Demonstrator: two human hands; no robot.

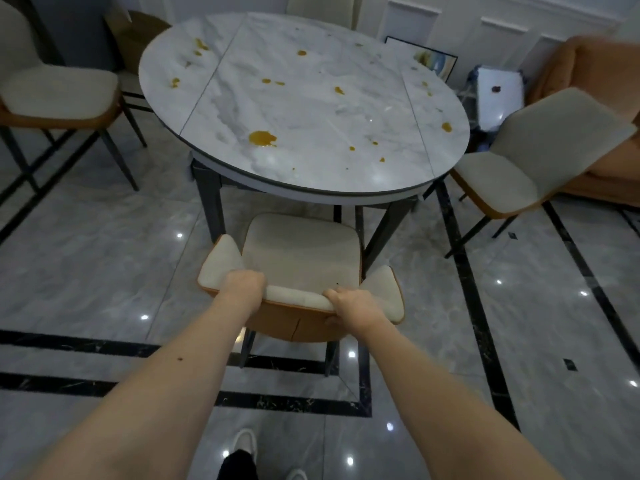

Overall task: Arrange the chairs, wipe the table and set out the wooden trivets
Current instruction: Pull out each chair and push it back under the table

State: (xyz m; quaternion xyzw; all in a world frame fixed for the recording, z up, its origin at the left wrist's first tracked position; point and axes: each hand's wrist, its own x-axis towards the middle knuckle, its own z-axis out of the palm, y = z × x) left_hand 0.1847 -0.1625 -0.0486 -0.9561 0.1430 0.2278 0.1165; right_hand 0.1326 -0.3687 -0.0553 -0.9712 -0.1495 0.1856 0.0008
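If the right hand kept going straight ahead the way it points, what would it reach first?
The right hand grips the chair backrest and points toward the table. Beyond it lies the chair seat, then likely the table's near edge; depth is unclear.

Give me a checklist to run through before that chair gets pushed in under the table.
1. Left hand has a grip on the chair backrest: ok.
2. Right hand has a grip on the backrest: ok.
3. Chair faces the table edge: ok.
4. Seat sits between the table legs: ok.
5. Floor under the table free of obstacles: cannot tell.
6. Tabletop clean: not ok, orange spills remain.
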